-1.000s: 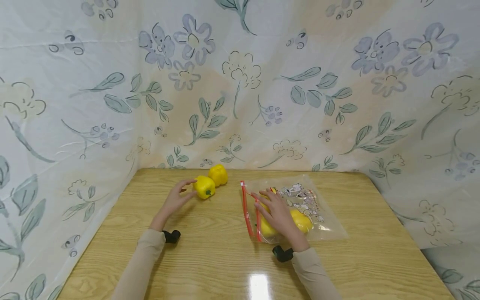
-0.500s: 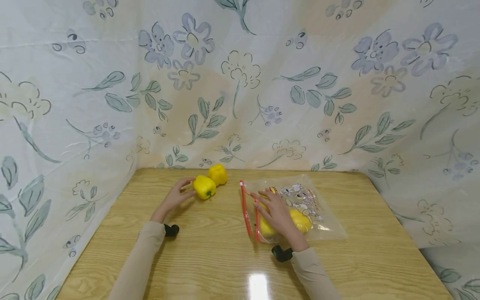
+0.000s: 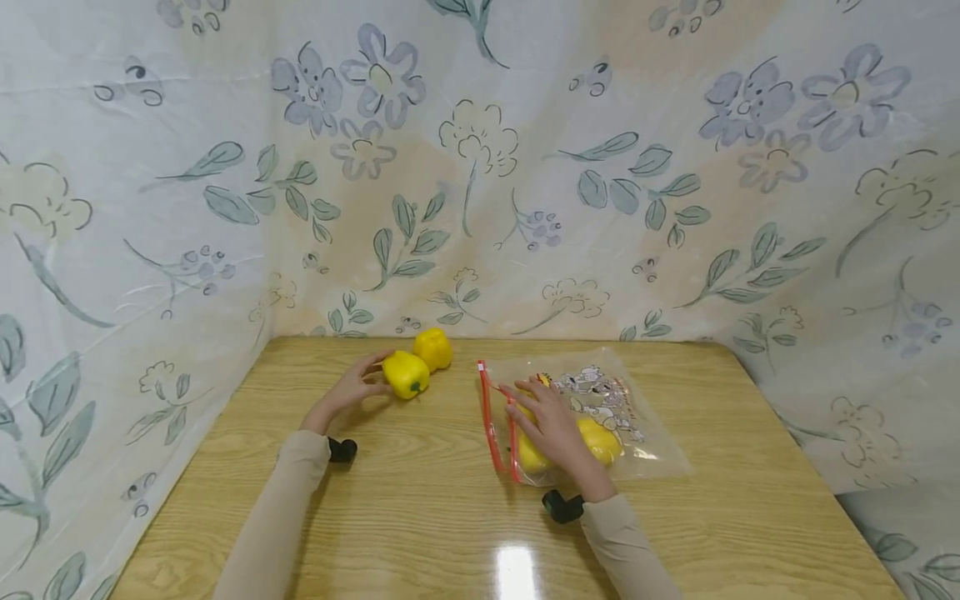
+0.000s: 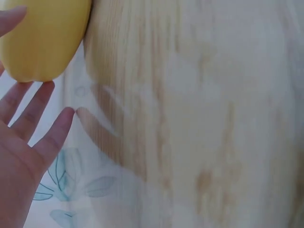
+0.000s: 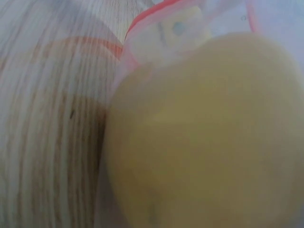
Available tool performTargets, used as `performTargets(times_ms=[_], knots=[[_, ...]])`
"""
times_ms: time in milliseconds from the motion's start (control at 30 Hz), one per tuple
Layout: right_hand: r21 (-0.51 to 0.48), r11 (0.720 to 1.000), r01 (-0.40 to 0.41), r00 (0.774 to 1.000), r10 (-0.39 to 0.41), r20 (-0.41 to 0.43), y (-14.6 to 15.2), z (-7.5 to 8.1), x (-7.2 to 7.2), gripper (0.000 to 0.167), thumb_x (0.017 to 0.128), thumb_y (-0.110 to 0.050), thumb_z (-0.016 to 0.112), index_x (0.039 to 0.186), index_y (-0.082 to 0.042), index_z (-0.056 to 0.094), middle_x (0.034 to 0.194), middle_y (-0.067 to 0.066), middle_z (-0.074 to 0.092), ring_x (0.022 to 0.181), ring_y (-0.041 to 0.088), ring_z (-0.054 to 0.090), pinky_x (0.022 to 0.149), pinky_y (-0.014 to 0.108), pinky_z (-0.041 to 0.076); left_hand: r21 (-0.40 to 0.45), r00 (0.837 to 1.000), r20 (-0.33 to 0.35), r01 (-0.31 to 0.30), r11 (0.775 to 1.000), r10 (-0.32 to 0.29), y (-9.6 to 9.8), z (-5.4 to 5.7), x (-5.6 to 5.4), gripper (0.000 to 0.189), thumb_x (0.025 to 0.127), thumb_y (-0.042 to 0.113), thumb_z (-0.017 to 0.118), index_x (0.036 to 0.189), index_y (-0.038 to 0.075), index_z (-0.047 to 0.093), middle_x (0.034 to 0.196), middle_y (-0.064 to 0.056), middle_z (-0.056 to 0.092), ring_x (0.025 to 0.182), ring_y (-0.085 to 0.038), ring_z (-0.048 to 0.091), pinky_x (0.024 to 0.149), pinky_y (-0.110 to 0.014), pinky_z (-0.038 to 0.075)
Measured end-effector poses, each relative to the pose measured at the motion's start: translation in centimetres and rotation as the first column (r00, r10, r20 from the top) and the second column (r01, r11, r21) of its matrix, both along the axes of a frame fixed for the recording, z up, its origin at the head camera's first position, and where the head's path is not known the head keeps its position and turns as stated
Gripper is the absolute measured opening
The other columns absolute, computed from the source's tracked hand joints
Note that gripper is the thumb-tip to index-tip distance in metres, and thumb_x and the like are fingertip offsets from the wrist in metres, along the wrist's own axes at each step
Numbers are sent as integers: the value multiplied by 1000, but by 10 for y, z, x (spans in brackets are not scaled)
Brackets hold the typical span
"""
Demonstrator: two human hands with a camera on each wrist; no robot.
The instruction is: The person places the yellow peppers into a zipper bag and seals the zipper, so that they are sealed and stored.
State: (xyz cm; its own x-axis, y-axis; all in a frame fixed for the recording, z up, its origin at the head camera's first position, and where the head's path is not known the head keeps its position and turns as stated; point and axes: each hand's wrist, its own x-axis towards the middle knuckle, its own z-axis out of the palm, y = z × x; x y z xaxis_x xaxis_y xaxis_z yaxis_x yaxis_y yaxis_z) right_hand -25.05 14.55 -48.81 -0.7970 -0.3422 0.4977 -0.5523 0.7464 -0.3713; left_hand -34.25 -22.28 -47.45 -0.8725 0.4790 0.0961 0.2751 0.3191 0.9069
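My left hand [image 3: 347,394] grips the near yellow bell pepper [image 3: 406,375] from its left side, thumb and fingers on either side of it. In the left wrist view the fingertips [image 4: 47,85] meet the lower end of this bell pepper [image 4: 45,38], and the thumb overlaps it. Just behind it stands a second yellow bell pepper [image 3: 433,349]. My right hand [image 3: 553,427] lies with spread fingers over a clear zip bag [image 3: 651,433] with a red zip edge. Yellow bell peppers [image 3: 600,441] show inside the bag; the right wrist view has one pepper [image 5: 204,133] close up through the plastic.
The wooden table [image 3: 420,517] has floral cloth [image 3: 480,250] hanging behind it and at both sides. Cartoon prints mark the bag's far part. A small black camera [image 3: 342,451] sits at the left wrist and another black camera [image 3: 562,507] at the right.
My left hand has come in closer round the near bell pepper, and its thumb and fingers have closed towards it. The right hand has stayed on the bag.
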Motion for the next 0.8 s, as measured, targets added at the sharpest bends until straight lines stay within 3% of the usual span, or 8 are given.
performTargets(times_ms=[200, 333, 567, 800], knots=[[-3, 1000, 5, 999, -5, -36, -1, -1, -2, 36, 93, -34, 53, 127, -23, 58, 125, 11, 58, 125, 37, 43, 105, 60, 26, -45, 1000, -6, 11, 999, -11, -1, 3, 0, 71, 83, 0, 65, 143, 0, 29, 147, -25, 26, 120, -46, 37, 100, -63, 32], [9, 1000, 8, 1000, -8, -12, -1, 1, -1, 36, 94, -33, 53, 128, -23, 57, 126, 11, 57, 126, 38, 42, 106, 60, 25, -63, 1000, 7, 5, 998, -5, -2, 2, 1, 73, 82, 4, 67, 144, 5, 29, 147, -22, 28, 118, -44, 40, 99, -60, 35], [21, 1000, 4, 1000, -4, 25, -1, 4, 0, 36, 95, -33, 52, 129, -23, 56, 128, 12, 56, 128, 37, 40, 108, 59, 23, -85, 999, -37, -37, 996, 34, -9, -26, -13, 74, 82, 18, 70, 144, 8, 31, 146, -15, 33, 119, -38, 41, 98, -56, 38], [15, 1000, 1, 1000, -2, 31, -1, 4, 0, 37, 94, -34, 52, 129, -23, 56, 129, 11, 55, 129, 38, 39, 108, 59, 22, -62, 996, -61, -62, 996, 58, -4, -25, -9, 67, 82, 19, 71, 139, 4, 39, 140, -15, 42, 124, -36, 38, 100, -57, 35]])
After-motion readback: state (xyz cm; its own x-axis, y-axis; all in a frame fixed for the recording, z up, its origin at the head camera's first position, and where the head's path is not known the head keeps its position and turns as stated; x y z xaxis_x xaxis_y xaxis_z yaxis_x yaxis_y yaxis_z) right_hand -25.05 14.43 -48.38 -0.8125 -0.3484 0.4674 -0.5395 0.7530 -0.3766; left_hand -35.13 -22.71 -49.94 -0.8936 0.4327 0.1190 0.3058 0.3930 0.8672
